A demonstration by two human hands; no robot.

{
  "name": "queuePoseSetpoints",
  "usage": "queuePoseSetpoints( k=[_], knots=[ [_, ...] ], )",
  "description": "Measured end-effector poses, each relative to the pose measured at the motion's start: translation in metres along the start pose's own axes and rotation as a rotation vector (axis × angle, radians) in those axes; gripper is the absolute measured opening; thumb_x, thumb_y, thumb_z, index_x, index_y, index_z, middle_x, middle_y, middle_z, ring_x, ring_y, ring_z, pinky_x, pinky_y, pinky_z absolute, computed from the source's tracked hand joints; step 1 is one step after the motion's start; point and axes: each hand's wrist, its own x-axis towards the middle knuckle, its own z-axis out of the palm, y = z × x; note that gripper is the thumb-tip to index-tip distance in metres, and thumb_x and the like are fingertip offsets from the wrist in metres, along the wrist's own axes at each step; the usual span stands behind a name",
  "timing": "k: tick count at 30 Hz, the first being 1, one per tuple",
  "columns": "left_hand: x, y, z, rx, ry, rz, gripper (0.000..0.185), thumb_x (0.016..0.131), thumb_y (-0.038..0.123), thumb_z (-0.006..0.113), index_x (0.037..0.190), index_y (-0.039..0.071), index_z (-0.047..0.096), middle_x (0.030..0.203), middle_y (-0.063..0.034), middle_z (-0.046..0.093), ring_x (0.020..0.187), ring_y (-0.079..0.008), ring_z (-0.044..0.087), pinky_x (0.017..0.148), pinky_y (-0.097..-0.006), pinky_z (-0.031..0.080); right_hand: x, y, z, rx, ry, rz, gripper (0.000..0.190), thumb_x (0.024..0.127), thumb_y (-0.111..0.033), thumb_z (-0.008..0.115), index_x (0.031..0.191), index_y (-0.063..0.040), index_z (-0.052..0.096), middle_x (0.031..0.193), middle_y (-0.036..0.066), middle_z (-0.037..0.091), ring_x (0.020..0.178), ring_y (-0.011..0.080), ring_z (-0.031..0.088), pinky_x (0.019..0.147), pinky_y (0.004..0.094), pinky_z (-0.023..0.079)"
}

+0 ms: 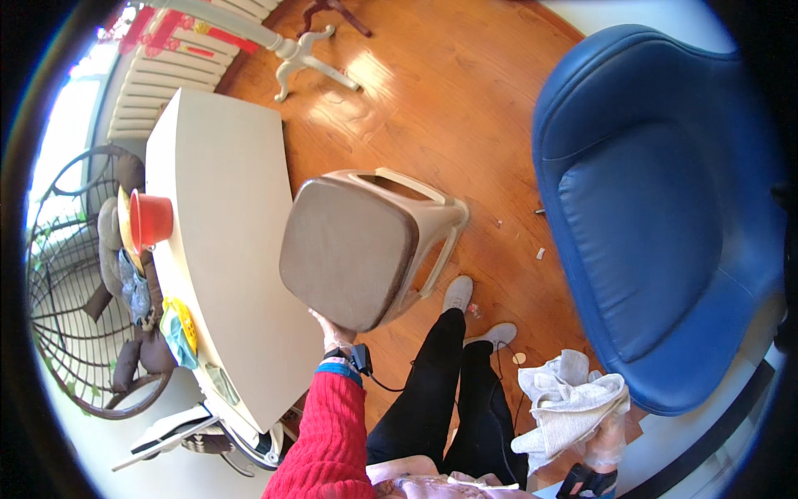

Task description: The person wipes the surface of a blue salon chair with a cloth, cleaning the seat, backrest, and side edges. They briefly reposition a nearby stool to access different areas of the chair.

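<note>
A plastic stool [349, 256] with a brown square seat and beige legs is in the middle of my view. It is tilted, its seat facing me and its legs pointing away to the right. My left hand [337, 332] grips the near edge of the seat, with most of the fingers hidden behind it. At lower right, my right hand [606, 441], in a thin clear plastic glove, holds a crumpled off-white cloth [570, 402]. The cloth covers most of those fingers.
Left of the stool stands a white cabinet [237, 249], with a red plastic container [153, 218] beside its far edge. A blue padded chair [648, 243] is on the right. White scraps [540, 254] lie on the wood floor [499, 143]. A cable [388, 388] hangs from my left wrist.
</note>
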Motion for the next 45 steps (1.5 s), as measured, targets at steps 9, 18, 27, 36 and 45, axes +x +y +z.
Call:
queuePoseSetpoints(
  k=[9, 18, 27, 36, 45],
  knots=[
    [-0.054, -0.009, -0.081, 0.051, 0.300, 0.049, 0.086, 0.092, 0.073, 0.021, 0.147, 0.009, 0.035, 0.152, -0.0097, 0.035, 0.136, -0.0335, 0.035, 0.113, -0.0477, 0.026, -0.001, -0.001, 0.005, -0.082, 0.094, -0.042, 0.076, 0.081, -0.055, 0.070, 0.133, -0.005, 0.046, 0.127, 0.010, 0.055, 0.114, 0.0230, 0.056, 0.097, 0.0403, 0.047],
    [-0.059, 0.067, 0.078, 1.549, -0.255, 1.326, 0.054, 0.092, 0.024, 0.059, 0.141, 0.005, 0.042, 0.144, -0.0205, 0.041, 0.134, -0.0374, 0.037, 0.112, -0.0466, 0.028, -0.006, -0.009, 0.022, 0.014, 0.150, -0.139, 0.069, 0.076, -0.052, 0.076, 0.117, -0.001, 0.056, 0.115, 0.012, 0.062, 0.102, 0.0216, 0.063, 0.091, 0.0381, 0.051],
    [-0.014, 0.048, 0.200, 2.371, -0.613, 0.889, 0.048, 0.092, 0.048, 0.053, 0.121, 0.012, 0.065, 0.129, -0.0119, 0.058, 0.132, -0.0398, 0.037, 0.110, -0.0482, 0.031, -0.004, 0.012, -0.010, 0.302, 0.166, -0.072, 0.079, 0.065, -0.055, 0.084, 0.117, -0.002, 0.057, 0.111, 0.010, 0.065, 0.098, 0.0207, 0.065, 0.085, 0.0353, 0.056],
    [-0.046, 0.045, 0.196, 2.371, -0.756, 0.633, 0.054, 0.086, 0.048, 0.062, 0.127, 0.013, 0.059, 0.136, -0.0105, 0.053, 0.124, -0.0348, 0.048, 0.106, -0.0555, 0.032, -0.010, -0.003, -0.027, 0.332, 0.160, -0.127, 0.053, 0.073, -0.028, 0.081, 0.114, 0.000, 0.060, 0.105, 0.008, 0.067, 0.094, 0.0166, 0.065, 0.083, 0.0305, 0.054],
    [0.013, 0.100, 0.177, 2.305, -0.449, 0.732, 0.065, 0.076, 0.045, 0.074, 0.128, 0.009, 0.058, 0.113, -0.0234, 0.063, 0.107, -0.0392, 0.059, 0.092, -0.0468, 0.047, -0.006, -0.042, -0.019, 0.251, 0.225, -0.088, 0.069, 0.070, -0.049, 0.081, 0.114, -0.002, 0.058, 0.106, 0.007, 0.066, 0.096, 0.0164, 0.064, 0.086, 0.0300, 0.053]
  ],
)
